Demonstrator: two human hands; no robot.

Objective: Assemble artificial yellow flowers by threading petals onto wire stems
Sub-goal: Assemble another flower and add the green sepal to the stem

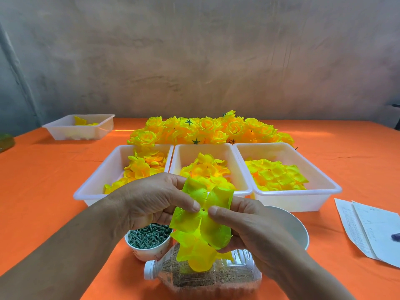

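Above the near edge of the orange counter [43, 191], before 3 white trays [303, 192], the left hand [151, 200] and right hand [249, 224] each pinch the yellow petal layer [188, 221] in their grip, its long axis running toward that edge, its centre hole [202, 210] lying between both thumbs, equally near either.

A yellow petal piece [214, 232] between left hand [151, 202] and right hand [249, 226], over a plastic bottle [216, 278].

Small handcraft assembly workshop. Indicators: bare plaster wall [194, 61]; bench [43, 180] under orange cloth; white trays [287, 202] of sorted yellow petals [277, 174]; finished flowers [207, 128] piled behind them; bowl [149, 254] of green stem parts [149, 236]; paper sheets [368, 226] at right.
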